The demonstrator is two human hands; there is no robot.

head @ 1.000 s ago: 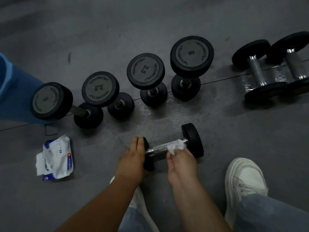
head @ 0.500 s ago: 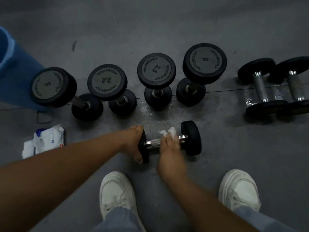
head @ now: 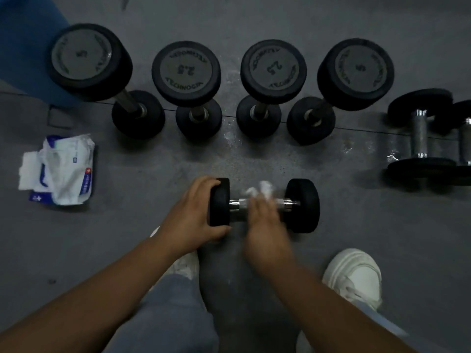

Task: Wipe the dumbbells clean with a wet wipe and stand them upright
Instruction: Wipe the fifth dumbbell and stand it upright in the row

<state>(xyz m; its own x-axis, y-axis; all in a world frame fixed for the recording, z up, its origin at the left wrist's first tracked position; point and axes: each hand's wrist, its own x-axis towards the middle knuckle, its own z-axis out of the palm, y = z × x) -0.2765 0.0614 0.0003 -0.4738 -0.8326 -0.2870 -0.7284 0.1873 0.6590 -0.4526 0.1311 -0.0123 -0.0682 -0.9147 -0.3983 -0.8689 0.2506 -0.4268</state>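
A small black dumbbell [head: 302, 205] lies on its side on the grey floor in front of me. My left hand [head: 194, 212] grips its left head. My right hand [head: 262, 212], blurred, presses a white wet wipe [head: 260, 189] over the chrome handle. Behind it, several black dumbbells stand upright in a row: a 5 [head: 86, 59], a 2.5 [head: 186, 72], another 2.5 [head: 274, 68] and a 5 [head: 355, 72]. Two more dumbbells [head: 420, 138] lie flat at the right edge.
An open pack of wet wipes [head: 63, 169] lies on the floor at the left. A blue object [head: 28, 42] stands at the far left behind the row. My white shoes [head: 353, 273] and jeans-clad knees are near the bottom.
The view has dropped closer to the floor. My right hand with the wipe has slid along the handle. My left hand still holds the left head.
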